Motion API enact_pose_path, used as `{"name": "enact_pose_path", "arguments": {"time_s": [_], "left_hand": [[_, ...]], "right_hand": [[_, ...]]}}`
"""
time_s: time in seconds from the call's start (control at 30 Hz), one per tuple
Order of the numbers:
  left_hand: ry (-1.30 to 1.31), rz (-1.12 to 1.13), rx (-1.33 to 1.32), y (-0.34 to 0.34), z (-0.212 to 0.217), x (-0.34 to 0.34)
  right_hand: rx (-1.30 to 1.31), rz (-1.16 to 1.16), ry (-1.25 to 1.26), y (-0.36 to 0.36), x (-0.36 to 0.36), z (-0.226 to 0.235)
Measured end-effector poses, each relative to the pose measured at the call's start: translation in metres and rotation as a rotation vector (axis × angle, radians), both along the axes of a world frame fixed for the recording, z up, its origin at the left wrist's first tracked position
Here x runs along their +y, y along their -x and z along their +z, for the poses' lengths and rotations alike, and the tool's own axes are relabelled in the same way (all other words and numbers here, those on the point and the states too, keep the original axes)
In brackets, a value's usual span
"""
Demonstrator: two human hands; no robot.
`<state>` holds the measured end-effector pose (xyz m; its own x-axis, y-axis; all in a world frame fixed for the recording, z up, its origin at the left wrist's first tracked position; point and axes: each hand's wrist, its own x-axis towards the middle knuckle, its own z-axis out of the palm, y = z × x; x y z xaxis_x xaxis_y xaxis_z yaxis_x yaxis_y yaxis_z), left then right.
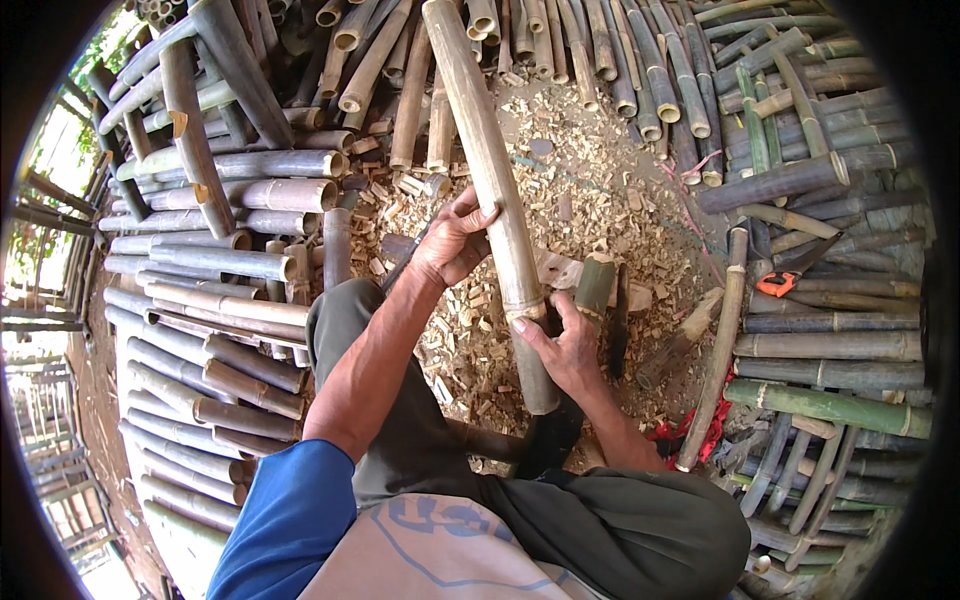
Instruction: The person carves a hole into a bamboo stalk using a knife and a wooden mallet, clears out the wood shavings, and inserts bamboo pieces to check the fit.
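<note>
Our left hand [455, 242], half curled, holds the pale bamboo pole [488, 150] from its left side, thumb against it. Our right hand [566, 352] grips it lower, thumb near a node. The pole slants before our lap, above scattered wood chips [590, 165]; rightward, an orange-handled saw [776, 284] rests on stacked bamboo [830, 346].

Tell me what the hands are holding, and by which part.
One bamboo pole: the left hand grips it around the middle of its visible length, the right hand by the node ring toward its near end.
</note>
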<state>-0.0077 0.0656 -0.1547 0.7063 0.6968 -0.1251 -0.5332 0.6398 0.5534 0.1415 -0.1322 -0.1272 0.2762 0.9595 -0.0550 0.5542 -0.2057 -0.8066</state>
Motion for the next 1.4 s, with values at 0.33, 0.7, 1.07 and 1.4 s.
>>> {"name": "enact_pose_path", "arguments": {"time_s": [0.33,0.7,1.07,1.4], "left_hand": [[-0.004,-0.051,0.021,0.0,0.002,-0.003],[0.084,-0.073,-0.046,0.003,-0.007,0.007],[0.098,-0.053,0.079,0.006,0.004,0.004],[0.053,-0.073,0.072,0.011,0.012,0.004]], "right_hand": [[0.114,-0.014,-0.083,0.008,-0.001,-0.014],[0.9,-0.061,0.119,-0.003,-0.025,-0.028],[0.698,-0.004,0.001,0.019,-0.026,-0.003],[0.593,-0.02,-0.022,0.016,-0.026,-0.007]]}}
